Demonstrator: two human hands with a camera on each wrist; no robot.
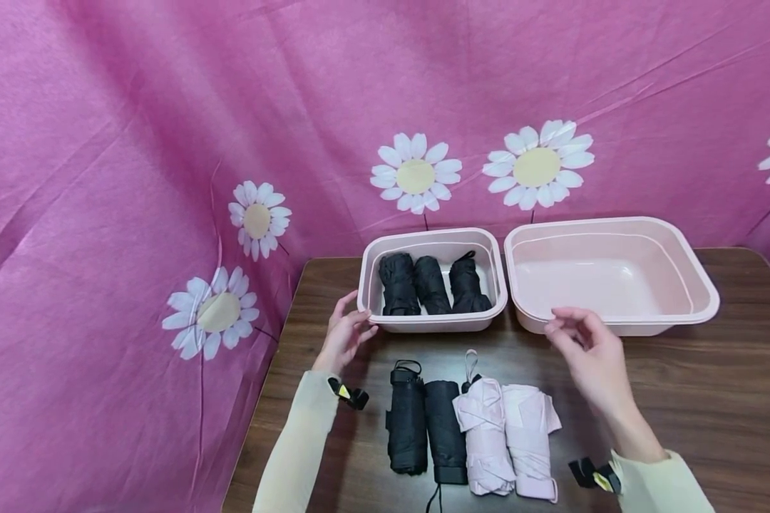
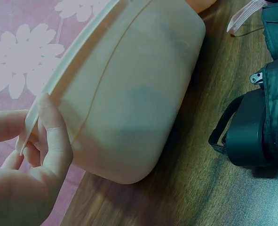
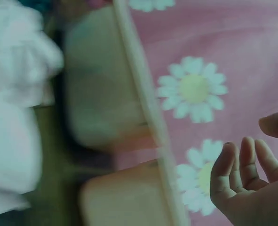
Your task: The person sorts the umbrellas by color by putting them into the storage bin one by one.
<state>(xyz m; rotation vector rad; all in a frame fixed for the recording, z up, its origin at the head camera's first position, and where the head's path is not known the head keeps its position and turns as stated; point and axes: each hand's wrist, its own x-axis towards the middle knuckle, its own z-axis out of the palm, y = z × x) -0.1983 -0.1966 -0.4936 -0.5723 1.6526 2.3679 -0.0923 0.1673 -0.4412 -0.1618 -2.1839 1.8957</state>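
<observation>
Left hand (image 1: 345, 336) pinches smaller pink plastic bin (image 1: 433, 325) by rim, ahead on wood-grain desk (image 1: 699, 406); three black umbrellas (image 1: 430, 286) inside. Right hand (image 1: 593, 356) near larger bin (image 1: 616, 329), thumb and fingers apart, empty. Nearer person: two black umbrellas (image 1: 408, 427) toward left, two crinkled pink umbrellas (image 1: 488, 442) toward right, long axes forward.

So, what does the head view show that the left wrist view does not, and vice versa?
Only the head view shows the inside of the smaller bin, with three black umbrellas, and the pale sleeves. Only the left wrist view shows the small metal fitting on a black umbrella outside the bin. Both show the left grip on the bin's rim, the wooden table and the flowered cloth.
</observation>
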